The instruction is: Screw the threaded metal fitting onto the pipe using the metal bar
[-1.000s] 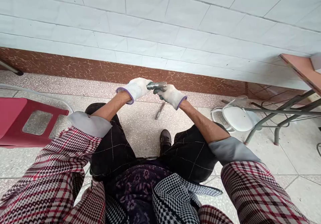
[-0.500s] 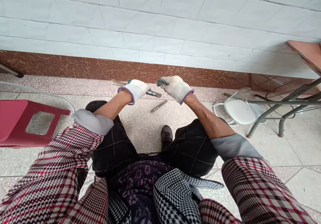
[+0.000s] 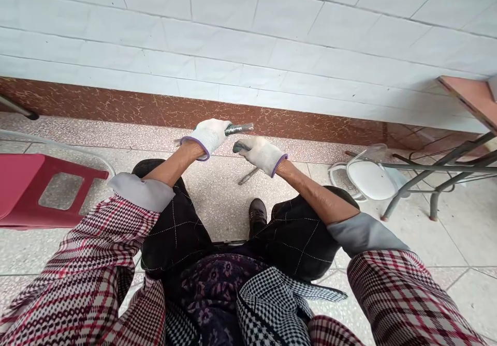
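Note:
My left hand (image 3: 209,133), in a white work glove with a purple cuff, is closed around a grey rod (image 3: 241,128). The rod sticks out to the right of the fist, and near the glove a dark, shiny wrapping covers part of it. A pale end shows left of the wrist. Just below and right of the rod's tip is my right hand (image 3: 263,154), gloved the same way. Its dark-coated fingers are pressed together; what they hold, if anything, is too small to make out. Under it a second grey bar (image 3: 247,176) lies on the floor, partly covered by the hand.
A red plastic stool (image 3: 23,185) stands at the left. To the right are a white round-seated chair (image 3: 371,179) and a table (image 3: 471,95) with grey metal legs. A white tiled wall (image 3: 225,41) with a brown skirting (image 3: 128,103) rises in front.
My left hand has turned, tipping the rod's right end up. My right hand has moved left and down, from beside the rod's tip to below it, now over part of the floor bar.

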Tool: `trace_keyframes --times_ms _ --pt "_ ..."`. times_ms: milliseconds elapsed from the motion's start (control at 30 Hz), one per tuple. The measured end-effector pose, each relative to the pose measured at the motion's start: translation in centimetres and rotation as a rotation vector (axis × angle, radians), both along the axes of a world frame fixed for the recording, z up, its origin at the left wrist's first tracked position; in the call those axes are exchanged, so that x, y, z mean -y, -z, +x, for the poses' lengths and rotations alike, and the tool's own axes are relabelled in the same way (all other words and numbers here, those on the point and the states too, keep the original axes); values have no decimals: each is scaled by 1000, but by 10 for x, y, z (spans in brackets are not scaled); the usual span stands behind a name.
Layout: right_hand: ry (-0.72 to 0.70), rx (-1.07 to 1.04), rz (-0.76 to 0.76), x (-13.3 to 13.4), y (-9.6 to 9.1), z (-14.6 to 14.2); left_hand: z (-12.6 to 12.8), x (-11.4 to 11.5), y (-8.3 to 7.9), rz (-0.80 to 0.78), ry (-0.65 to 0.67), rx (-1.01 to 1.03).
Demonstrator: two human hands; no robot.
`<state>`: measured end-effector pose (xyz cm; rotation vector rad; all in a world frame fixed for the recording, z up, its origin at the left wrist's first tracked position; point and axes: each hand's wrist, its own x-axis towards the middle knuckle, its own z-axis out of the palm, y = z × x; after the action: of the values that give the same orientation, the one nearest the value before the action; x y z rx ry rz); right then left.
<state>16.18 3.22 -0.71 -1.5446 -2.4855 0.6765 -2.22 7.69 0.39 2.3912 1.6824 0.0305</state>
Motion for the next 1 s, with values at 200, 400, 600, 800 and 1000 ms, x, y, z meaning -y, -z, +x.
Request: trace_keyframes --times_ms 200,400,600,800,1000 --pt "55 102 81 14 -35 7 -2 -11 20 -30 93 -296" --pt "216 -52 145 -13 -36 31 8 6 17 -57 280 -293" --pt "248 -28 70 -22 -23 27 11 20 -17 -23 86 121" --pt "-11 163 44 9 -20 -3 3 3 -3 -20 15 -69" --pt "76 331 71 8 -39 7 3 -1 24 -15 176 -333"
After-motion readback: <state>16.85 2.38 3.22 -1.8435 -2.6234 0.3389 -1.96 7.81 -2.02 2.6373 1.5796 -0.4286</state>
